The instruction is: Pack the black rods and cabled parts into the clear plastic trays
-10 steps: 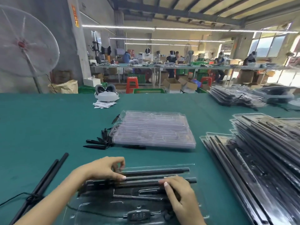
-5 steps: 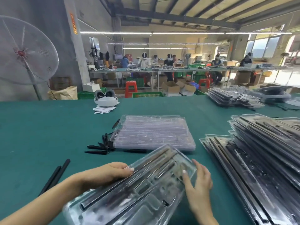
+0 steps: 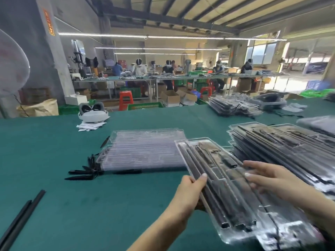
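Left hand [image 3: 188, 194] grips the filled tray's [image 3: 213, 180] left edge, thumb on top. Right hand [image 3: 272, 180] lies spread flat on it, beside the packed stack [image 3: 282, 142].

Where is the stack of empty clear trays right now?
The stack of empty clear trays lies mid-table on the green mat, just left of the packed tray, with loose black pieces at its near-left corner.

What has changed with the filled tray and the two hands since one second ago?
The filled tray was lifted off the green table and carried right, toward the stack of packed trays. The left hand now grips its left edge; the right hand rests on top. The empty tray stack and loose rods stayed put.
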`<state>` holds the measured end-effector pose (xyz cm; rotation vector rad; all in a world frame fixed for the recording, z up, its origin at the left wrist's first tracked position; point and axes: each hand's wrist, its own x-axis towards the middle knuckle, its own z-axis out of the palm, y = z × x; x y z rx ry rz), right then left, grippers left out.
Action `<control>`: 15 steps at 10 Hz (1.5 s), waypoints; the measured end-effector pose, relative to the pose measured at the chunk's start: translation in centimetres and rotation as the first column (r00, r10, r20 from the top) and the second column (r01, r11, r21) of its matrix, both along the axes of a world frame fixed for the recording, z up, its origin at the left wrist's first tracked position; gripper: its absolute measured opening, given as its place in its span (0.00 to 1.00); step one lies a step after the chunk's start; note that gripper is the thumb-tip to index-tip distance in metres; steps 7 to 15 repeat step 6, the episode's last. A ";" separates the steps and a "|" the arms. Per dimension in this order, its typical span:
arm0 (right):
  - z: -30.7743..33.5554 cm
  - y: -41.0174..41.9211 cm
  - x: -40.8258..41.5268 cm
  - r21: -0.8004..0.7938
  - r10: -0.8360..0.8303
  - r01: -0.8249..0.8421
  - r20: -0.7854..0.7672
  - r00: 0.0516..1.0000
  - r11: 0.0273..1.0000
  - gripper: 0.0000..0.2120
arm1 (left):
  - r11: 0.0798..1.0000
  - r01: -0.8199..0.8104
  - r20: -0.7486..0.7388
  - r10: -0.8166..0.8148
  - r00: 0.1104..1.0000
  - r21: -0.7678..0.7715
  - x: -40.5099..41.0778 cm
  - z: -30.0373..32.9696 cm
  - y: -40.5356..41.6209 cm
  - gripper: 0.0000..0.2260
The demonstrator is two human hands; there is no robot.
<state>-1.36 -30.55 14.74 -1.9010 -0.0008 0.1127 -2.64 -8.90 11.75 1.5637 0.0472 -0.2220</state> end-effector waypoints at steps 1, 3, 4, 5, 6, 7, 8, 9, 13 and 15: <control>-0.9 -4.6 1.1 -0.452 -0.031 0.078 0.111 0.993 0.889 0.22 | 0.990 0.071 0.028 -0.075 0.997 0.120 1.0 -1.5 -4.8 0.13; -7.1 -5.1 0.0 -0.921 0.343 0.336 0.386 0.857 0.197 0.41 | 0.789 0.100 0.029 -0.148 0.989 0.607 1.7 -7.0 -11.1 0.33; -8.8 -5.7 0.5 -0.891 0.362 0.422 0.454 0.814 0.168 0.42 | 0.798 0.058 0.094 -0.142 0.985 0.599 2.7 -7.5 -12.1 0.33; -8.9 -5.6 1.3 -0.903 0.387 0.388 0.430 0.816 0.186 0.37 | 0.856 0.056 0.063 -0.102 0.993 0.513 3.3 -7.8 -13.1 0.33; -9.5 -5.1 1.8 -0.840 0.425 0.495 0.540 0.726 0.223 0.21 | 0.918 0.170 -0.030 -0.171 0.985 0.358 3.3 -8.2 -11.7 0.33; -9.5 -5.1 1.8 -0.840 0.425 0.495 0.540 0.726 0.223 0.21 | 0.918 0.170 -0.030 -0.171 0.985 0.358 3.3 -8.2 -11.7 0.33; -9.5 -5.1 1.8 -0.840 0.425 0.495 0.540 0.726 0.223 0.21 | 0.918 0.170 -0.030 -0.171 0.985 0.358 3.3 -8.2 -11.7 0.33; -9.5 -5.1 1.8 -0.840 0.425 0.495 0.540 0.726 0.223 0.21 | 0.918 0.170 -0.030 -0.171 0.985 0.358 3.3 -8.2 -11.7 0.33; -9.5 -5.1 1.8 -0.840 0.425 0.495 0.540 0.726 0.223 0.21 | 0.918 0.170 -0.030 -0.171 0.985 0.358 3.3 -8.2 -11.7 0.33; -9.5 -5.1 1.8 -0.840 0.425 0.495 0.540 0.726 0.223 0.21 | 0.918 0.170 -0.030 -0.171 0.985 0.358 3.3 -8.2 -11.7 0.33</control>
